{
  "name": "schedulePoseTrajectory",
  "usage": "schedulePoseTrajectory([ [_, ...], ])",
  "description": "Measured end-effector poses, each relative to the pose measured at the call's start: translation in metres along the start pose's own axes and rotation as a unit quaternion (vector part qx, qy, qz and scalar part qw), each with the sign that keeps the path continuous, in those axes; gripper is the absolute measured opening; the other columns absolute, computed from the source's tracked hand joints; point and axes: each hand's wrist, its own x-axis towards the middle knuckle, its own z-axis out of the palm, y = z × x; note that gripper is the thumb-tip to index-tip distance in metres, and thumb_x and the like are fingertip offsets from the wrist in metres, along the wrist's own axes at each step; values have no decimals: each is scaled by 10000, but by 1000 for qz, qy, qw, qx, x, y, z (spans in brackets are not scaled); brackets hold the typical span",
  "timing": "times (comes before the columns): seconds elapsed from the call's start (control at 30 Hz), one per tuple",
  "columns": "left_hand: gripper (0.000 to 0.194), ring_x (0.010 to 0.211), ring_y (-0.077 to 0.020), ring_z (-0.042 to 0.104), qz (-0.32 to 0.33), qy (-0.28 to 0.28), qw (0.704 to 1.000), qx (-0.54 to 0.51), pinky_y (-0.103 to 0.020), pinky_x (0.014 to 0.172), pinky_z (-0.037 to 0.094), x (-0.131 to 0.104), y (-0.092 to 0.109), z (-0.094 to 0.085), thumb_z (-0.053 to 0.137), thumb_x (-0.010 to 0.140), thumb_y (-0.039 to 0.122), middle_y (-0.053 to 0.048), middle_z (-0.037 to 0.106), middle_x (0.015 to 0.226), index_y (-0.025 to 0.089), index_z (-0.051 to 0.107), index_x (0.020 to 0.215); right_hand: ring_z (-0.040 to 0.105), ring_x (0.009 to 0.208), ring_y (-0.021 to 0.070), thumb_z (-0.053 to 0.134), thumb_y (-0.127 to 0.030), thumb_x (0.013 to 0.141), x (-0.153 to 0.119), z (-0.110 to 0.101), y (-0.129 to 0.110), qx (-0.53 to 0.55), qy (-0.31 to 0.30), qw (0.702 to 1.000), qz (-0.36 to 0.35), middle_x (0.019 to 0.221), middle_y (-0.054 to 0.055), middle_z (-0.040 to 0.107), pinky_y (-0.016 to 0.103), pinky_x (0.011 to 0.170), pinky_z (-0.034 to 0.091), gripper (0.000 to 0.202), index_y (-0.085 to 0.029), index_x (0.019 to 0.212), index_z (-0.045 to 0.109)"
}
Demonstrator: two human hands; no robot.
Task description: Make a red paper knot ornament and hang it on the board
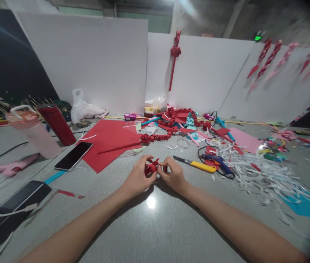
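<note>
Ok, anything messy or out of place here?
Yes: white paper strips sprawl tangled at right, spilling onto a blue sheet. The yellow utility knife also looks risky, lying blade-out near the right hand.

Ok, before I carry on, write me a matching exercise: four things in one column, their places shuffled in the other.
Things
1. red paper piece
2. yellow cutter
3. pink glue gun
4. white paper strips

Places
A. far left of the picture
B. heaped on the right side
C. between left hand and right hand
D. just beyond and beside the right hand

Pairs: 1-C, 2-D, 3-A, 4-B
</note>
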Motion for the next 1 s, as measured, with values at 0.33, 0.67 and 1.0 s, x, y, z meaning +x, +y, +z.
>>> schedulePoseTrajectory([
  [0.33, 647, 900, -154, 658, -6, 39, 999, -12, -336, 848, 551, -8, -3, 7, 677, 912, 218, -76, 592, 1262, 278, 361, 1474, 457, 611, 116, 633, -142, 940, 1, 2, -2, 2, 21, 1000, 9, 718, -52, 480, 255, 593, 389, 206, -235, 813, 500],
  [0.67, 436, 1089, -221, 650, 14, 57, 998, 37, -420, 968, 548, -8, -1, 10, 552, 1004, 210, -105, 597, 1255, 241, 435, 1423, 498, 586, 114, 649, -183, 962, 2, 0, -9, 42, -8, 999, 23, 691, -47, 538, 260, 596, 402, 175, -224, 823, 552],
  [1.0, 467, 1131, -231, 622, 41, 18, 998, 50, -396, 996, 540, -6, -1, 11, 661, 893, 163, -97, 570, 1260, 220, 499, 1327, 567, 608, 119, 655, -175, 976, 1, -1, -9, 89, -20, 996, -4, 727, -21, 604, 249, 617, 462, 91, -211, 894, 637],
])
